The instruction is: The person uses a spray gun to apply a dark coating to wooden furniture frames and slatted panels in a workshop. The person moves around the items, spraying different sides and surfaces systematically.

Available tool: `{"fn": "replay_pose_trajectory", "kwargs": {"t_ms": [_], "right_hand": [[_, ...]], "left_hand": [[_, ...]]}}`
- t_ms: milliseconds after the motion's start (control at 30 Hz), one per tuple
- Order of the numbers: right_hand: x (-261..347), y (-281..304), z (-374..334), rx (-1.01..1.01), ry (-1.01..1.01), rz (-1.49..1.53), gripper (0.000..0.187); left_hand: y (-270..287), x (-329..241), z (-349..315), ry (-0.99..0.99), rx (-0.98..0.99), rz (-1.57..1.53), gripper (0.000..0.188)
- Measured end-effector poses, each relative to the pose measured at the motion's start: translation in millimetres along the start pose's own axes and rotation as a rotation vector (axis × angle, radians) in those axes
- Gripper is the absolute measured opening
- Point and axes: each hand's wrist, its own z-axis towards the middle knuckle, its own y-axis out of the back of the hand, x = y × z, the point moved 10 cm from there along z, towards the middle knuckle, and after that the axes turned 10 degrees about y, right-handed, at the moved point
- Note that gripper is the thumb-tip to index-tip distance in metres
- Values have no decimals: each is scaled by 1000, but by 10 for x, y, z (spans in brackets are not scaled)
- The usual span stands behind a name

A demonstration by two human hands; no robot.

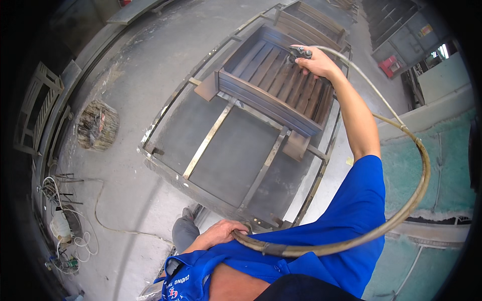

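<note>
My right hand [317, 64] reaches far forward, its fingers wrapped round a spray gun [302, 51]. The gun is over a dark brown slatted wooden furniture piece [266, 98] with raised sides and short legs. This piece rests on a metal-framed stand [208, 139] with crossbars. A hose [420, 185] runs from the gun, loops down on the right and crosses in front of my body. Low in the middle, my left hand [221, 233] is closed round that hose near the stand's near edge.
A second slatted wooden piece [309, 25] stands beyond the first. On the left are a log stump [98, 125], a pale slatted panel [37, 110], and a white container [61, 227] among tangled tubing. Green-covered panels [442, 160] line the right side.
</note>
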Motion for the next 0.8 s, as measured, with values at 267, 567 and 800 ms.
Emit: {"fn": "replay_pose_trajectory", "kwargs": {"t_ms": [267, 567, 800], "right_hand": [[135, 453, -168, -210, -17, -163, 56], [1859, -205, -1714, -804, -321, -39, 58], [2305, -1308, -2078, -1238, -380, 229, 42]], "left_hand": [[757, 249, -322, -90, -34, 15, 24], [2751, 1288, -1391, -274, -28, -71, 19], [4233, 1495, -2724, -279, -310, 42, 20]]}}
